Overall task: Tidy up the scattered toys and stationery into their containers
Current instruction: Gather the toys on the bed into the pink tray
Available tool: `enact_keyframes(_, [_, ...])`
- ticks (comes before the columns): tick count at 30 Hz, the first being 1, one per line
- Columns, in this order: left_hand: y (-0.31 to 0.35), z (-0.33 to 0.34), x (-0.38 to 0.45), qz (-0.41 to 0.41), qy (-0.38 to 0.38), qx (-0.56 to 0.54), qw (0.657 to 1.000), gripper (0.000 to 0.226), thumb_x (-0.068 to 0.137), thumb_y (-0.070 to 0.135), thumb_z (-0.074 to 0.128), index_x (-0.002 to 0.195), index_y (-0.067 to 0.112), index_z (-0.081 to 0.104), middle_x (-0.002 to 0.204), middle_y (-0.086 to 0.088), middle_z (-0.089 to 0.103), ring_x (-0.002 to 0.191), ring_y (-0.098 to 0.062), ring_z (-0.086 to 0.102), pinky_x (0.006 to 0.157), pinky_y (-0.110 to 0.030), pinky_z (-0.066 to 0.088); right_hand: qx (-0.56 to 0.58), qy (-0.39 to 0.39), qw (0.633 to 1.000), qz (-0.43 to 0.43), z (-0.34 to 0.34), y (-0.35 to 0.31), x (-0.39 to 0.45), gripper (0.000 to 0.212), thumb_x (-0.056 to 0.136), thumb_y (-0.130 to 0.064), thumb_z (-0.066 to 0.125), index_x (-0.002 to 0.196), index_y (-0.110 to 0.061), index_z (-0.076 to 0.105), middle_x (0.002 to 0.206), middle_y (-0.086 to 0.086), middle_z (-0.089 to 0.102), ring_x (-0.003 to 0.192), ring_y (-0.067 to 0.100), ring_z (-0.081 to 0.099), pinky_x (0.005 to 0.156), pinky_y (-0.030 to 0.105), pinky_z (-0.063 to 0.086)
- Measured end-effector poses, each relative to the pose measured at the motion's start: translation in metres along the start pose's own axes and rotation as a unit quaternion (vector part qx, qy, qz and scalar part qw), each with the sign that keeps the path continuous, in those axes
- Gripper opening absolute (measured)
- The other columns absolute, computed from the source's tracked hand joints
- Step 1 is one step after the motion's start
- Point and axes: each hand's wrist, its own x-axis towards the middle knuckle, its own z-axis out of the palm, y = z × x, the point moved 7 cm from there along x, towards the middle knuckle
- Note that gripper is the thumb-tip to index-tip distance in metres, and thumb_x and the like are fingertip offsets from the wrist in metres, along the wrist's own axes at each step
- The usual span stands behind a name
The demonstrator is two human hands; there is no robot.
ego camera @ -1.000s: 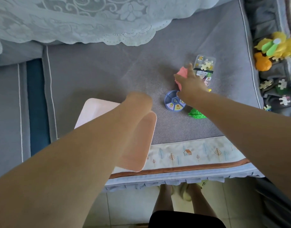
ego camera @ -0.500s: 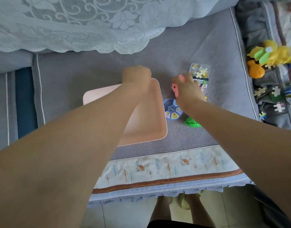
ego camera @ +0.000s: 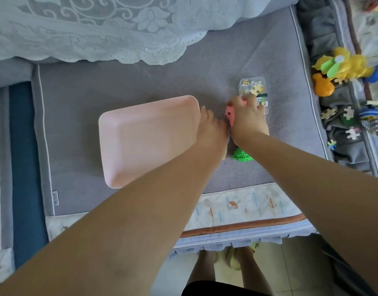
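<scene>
Right hand [ego camera: 248, 122]: grip curled around pink toy [ego camera: 230, 116], just right of pink tray [ego camera: 149, 139] on sofa cushion [ego camera: 119, 82]. Left hand [ego camera: 212, 133]: at tray's right edge; grip state cannot be told. Recommended: lift toy clear, carry left over rim, release low inside tray. Versus half a second ago: tray flatter; left hand shifted from far rim to right edge.

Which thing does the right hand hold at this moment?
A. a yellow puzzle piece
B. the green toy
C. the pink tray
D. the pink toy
D. The right hand has its fingers curled round the pink toy, just right of the pink tray; the green toy lies untouched on the cushion below the wrist.
</scene>
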Motion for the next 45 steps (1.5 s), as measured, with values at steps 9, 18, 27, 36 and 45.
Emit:
enact_keyframes(9, [0.011, -0.011, 0.003, -0.023, 0.048, -0.065, 0.996, 0.053, 0.083, 0.019, 0.058, 0.132, 0.006, 0.041, 0.129, -0.020, 0.049, 0.126, -0.037, 0.042, 0.118, -0.054, 0.009, 0.080, 0.038, 0.996, 0.025, -0.014, 0.013, -0.005, 0.050, 0.083, -0.015, 0.061, 0.130, -0.022, 0.045, 0.139, 0.011, 0.033, 0.115, 0.037, 0.040, 0.082, 0.038, 0.041])
enact_keyframes(18, [-0.088, -0.043, -0.038, -0.217, 0.184, -0.365, 0.886, 0.079, 0.068, 0.032, 0.077, 0.133, 0.012, 0.037, 0.128, -0.015, 0.038, 0.113, -0.033, 0.046, 0.085, -0.037, 0.045, 0.235, 0.046, 0.971, 0.020, -0.053, -0.028, -0.006, 0.072, 0.074, -0.004, 0.055, 0.139, -0.031, 0.042, 0.142, -0.001, 0.035, 0.119, 0.024, 0.047, 0.092, 0.030, 0.043])
enact_keyframes(27, [-0.147, 0.027, -0.082, -0.266, 0.051, -0.395, 0.878, 0.067, 0.078, 0.024, 0.072, 0.131, 0.005, 0.034, 0.127, -0.015, 0.038, 0.114, -0.035, 0.050, 0.079, -0.032, 0.042, 0.230, -0.092, 0.967, -0.057, -0.006, -0.104, -0.032, 0.074, 0.080, -0.012, 0.066, 0.145, -0.028, 0.035, 0.145, 0.001, 0.036, 0.116, 0.024, 0.053, 0.082, 0.027, 0.040])
enact_keyframes(36, [-0.137, 0.019, -0.074, -0.213, 0.048, -0.394, 0.893, 0.076, 0.087, 0.021, 0.062, 0.149, 0.010, 0.020, 0.135, -0.016, 0.039, 0.123, -0.033, 0.045, 0.088, -0.040, 0.045, 0.204, -0.055, 0.976, -0.057, -0.005, -0.087, -0.031, 0.067, 0.087, -0.014, 0.062, 0.147, -0.025, 0.034, 0.147, 0.002, 0.038, 0.126, 0.025, 0.047, 0.093, 0.030, 0.039])
enact_keyframes(45, [-0.077, -0.044, -0.028, -0.134, 0.159, -0.266, 0.941, 0.071, 0.085, 0.037, 0.065, 0.145, 0.016, 0.033, 0.141, -0.019, 0.038, 0.134, -0.035, 0.032, 0.109, -0.037, 0.026, 0.159, -0.026, 0.987, -0.006, -0.032, -0.030, -0.007, 0.063, 0.088, -0.008, 0.057, 0.146, -0.020, 0.036, 0.148, 0.008, 0.035, 0.135, 0.028, 0.033, 0.109, 0.035, 0.032])
